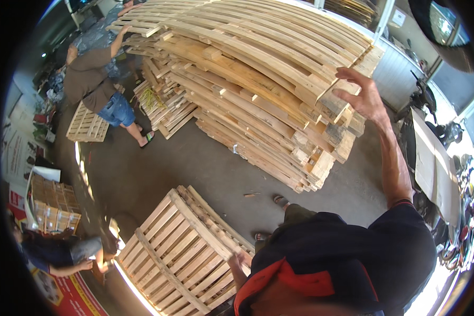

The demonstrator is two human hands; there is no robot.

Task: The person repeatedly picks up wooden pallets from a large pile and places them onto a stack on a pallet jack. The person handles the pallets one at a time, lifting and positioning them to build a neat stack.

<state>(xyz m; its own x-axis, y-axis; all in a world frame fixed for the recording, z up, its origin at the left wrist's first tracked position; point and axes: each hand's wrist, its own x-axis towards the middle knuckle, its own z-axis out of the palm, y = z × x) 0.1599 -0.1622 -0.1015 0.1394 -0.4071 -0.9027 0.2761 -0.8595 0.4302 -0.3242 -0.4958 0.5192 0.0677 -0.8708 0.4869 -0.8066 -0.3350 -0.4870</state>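
Observation:
A tall, uneven stack of pale wooden pallets (258,79) fills the upper middle. At its right corner my right hand (359,96) is raised with fingers apart and curved, close to the top pallet; whether the fingertips touch it is unclear. Below, slatted wooden pallets (174,247) lean on edge beside my legs. My left hand (238,262) grips the upper edge of these, partly hidden by my body.
A co-worker (92,79) reaches to the stack's far end, beside a small pallet (84,124); another person's arm shows behind. A person (63,247) bends at lower left near wooden crates (55,208). Scooters (440,131) and a cardboard sheet (432,174) line the right.

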